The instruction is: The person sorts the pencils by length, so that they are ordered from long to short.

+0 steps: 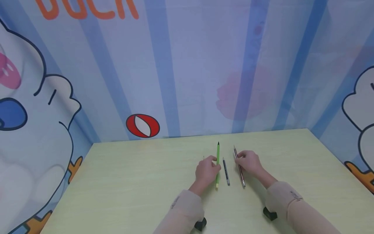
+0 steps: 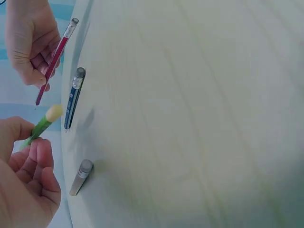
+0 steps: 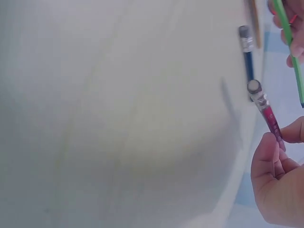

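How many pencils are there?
4: green pencil in the left hand, red pencil in the right hand, blue pencil between them, fourth pencil mostly hidden behind left hand in head view.

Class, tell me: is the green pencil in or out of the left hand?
In: the left hand pinches the green pencil, its pale end sticking out.

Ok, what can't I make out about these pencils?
- Right wrist: eraser end of the tan pencil, cut off by the top edge.
- Head: most of that pencil, hidden by the left hand.
- Left wrist: tip of the green pencil, behind the same hand.
- Left wrist: lettering on the blue pencil, too small and blurred.
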Tool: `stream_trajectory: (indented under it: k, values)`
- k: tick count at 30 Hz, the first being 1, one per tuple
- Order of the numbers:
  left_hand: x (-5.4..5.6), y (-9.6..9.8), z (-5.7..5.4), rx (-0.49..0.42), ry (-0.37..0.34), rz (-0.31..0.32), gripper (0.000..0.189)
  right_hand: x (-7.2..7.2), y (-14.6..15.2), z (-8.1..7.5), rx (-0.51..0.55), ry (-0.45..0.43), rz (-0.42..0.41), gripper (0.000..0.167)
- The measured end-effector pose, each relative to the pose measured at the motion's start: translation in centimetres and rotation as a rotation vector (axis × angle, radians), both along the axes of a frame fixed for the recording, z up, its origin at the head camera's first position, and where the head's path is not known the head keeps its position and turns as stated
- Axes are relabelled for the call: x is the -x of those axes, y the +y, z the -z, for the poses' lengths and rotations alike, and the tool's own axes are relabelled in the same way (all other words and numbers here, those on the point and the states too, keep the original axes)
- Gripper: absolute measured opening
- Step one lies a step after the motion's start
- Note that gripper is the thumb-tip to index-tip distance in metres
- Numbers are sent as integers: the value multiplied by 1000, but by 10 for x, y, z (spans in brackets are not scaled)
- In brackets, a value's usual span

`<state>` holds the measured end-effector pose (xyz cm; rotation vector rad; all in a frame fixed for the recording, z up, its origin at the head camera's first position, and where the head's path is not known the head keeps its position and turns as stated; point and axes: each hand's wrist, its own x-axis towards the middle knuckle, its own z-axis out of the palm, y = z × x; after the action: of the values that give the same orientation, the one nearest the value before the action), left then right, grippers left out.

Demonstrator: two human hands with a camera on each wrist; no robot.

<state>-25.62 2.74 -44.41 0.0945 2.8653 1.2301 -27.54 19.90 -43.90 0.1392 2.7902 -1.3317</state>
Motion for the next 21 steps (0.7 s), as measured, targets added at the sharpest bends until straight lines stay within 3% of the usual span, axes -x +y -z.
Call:
stream_trajectory:
  k: [10,21]
  values:
    - [-3,-6,-6,-118,24,13,30,-5,-10,-17,195,-28,18,26]
    - [-14,-12,-13,-244,-21,67,26,-20,-19,-29,422,-34,-115,29]
